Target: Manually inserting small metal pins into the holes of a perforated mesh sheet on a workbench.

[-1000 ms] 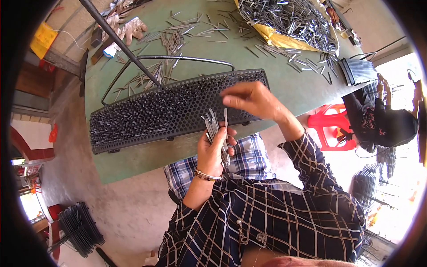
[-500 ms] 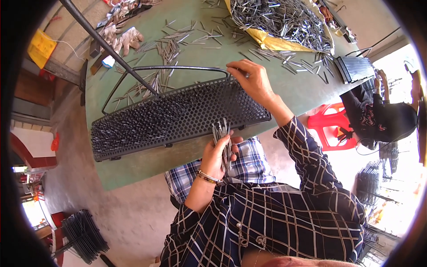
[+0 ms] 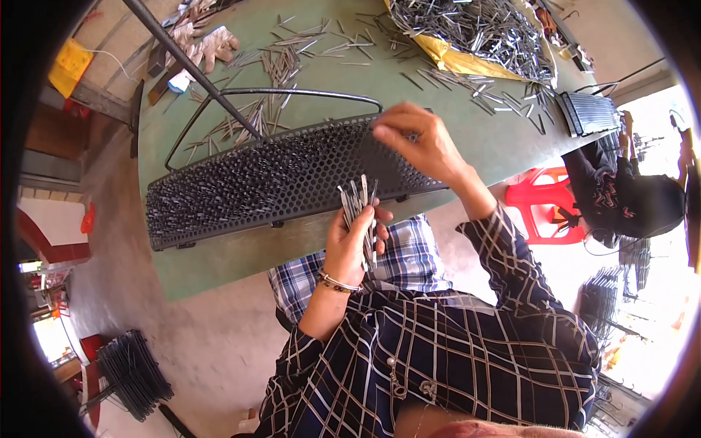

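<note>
My left hand [image 3: 353, 237] is closed around a bundle of thin metal strips [image 3: 355, 193], their ends fanning up past my thumb near the rack's front edge. Below it on the table lies a long black perforated rack [image 3: 387, 160] with a bent rod handle [image 3: 292, 92]. Dark strips [image 3: 219, 182] stand packed in its holes on the left and middle; bare holes show toward the right. Over that right part hovers my right hand [image 3: 427, 146], fingers bent and thumb and forefinger close together. Whatever may be between those fingertips is too small and blurred to make out.
Loose strips [image 3: 281, 69] lie scattered on the green table [image 3: 328, 69]. A yellow sack [image 3: 445, 55] heaped with strips sits at the back. Work gloves [image 3: 212, 47] lie far left. A person [image 3: 635, 182] works at another rack [image 3: 590, 113] beside a red stool [image 3: 540, 201].
My right hand has moved slightly down and right from the handle's corner, over the rack's holes. My left hand keeps the bundle, its strips more fanned. The view has shifted a little.
</note>
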`<state>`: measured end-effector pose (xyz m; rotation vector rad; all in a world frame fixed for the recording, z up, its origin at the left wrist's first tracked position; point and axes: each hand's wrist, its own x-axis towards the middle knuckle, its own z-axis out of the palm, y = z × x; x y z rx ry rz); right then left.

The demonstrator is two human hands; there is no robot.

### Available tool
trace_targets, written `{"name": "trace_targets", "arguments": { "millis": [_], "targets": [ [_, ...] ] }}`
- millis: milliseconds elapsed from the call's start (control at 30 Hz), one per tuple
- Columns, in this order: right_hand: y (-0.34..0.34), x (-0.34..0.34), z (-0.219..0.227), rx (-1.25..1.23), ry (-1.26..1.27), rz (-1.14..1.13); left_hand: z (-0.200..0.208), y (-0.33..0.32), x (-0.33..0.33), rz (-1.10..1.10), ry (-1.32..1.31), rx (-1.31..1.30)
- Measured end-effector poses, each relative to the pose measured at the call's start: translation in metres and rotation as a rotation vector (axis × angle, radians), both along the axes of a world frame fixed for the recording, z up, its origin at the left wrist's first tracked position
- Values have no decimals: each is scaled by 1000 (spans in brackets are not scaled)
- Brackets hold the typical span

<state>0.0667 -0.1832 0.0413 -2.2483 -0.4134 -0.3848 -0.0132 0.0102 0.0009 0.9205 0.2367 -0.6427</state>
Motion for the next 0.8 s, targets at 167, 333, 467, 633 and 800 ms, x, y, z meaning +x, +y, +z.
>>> {"name": "trace_targets", "arguments": {
  "millis": [167, 333, 467, 633, 800],
  "targets": [
    [18, -30, 8, 306, 574, 239, 6, -5, 2, -18, -115, -26],
    [10, -24, 6, 482, 539, 91, 0, -4, -2, -40, -35, -7],
    [0, -3, 6, 322, 306, -201, -10, -3, 0, -112, 74, -43],
    [5, 20, -11, 185, 9, -194, -10, -6, -3, -106, 140, -18],
    [6, 24, -27, 131, -9, -171, -8, -2, -3, -111, 75, -4]
  ]
}}
